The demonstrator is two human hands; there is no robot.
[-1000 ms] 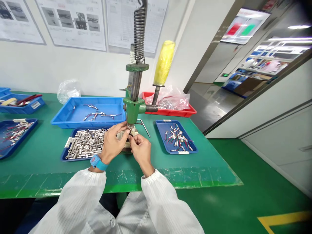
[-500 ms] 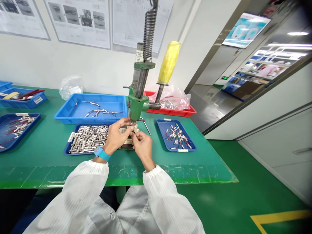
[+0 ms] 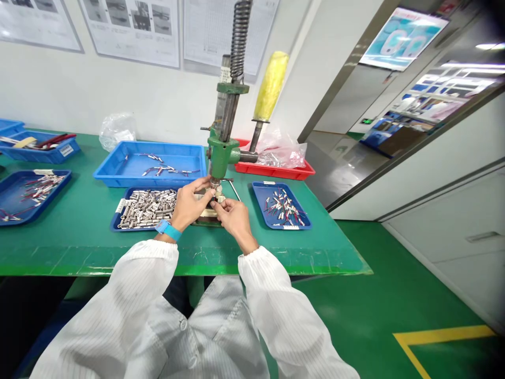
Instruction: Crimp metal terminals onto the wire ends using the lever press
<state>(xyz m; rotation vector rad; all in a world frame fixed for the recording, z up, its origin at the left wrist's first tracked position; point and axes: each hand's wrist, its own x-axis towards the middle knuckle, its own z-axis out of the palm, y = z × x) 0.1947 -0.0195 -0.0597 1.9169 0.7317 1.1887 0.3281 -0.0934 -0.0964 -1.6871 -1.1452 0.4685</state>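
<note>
A green hand press (image 3: 221, 152) with a coil spring and a yellow-wrapped lever handle (image 3: 270, 85) stands on the green bench. Both my hands meet at the base of its ram. My left hand (image 3: 190, 204), with a blue wrist strap, has its fingers curled around a small part at the press base. My right hand (image 3: 232, 213) pinches a small part right beside it; what each holds is too small to name. A blue tray of metal sleeves (image 3: 145, 209) lies just left of my left hand. A small blue tray of wired pieces (image 3: 282, 209) lies to the right.
A larger blue tray (image 3: 153, 164) with a few wired parts sits behind the sleeves. A red tray (image 3: 276, 169) holds a plastic bag. More blue trays (image 3: 31, 192) lie at the left. The bench's front edge (image 3: 189, 268) is close; a green floor and open doorway lie right.
The view has shifted, so the bench and press sit higher and further away in the picture. Both hands stay together at the press base with little movement.
</note>
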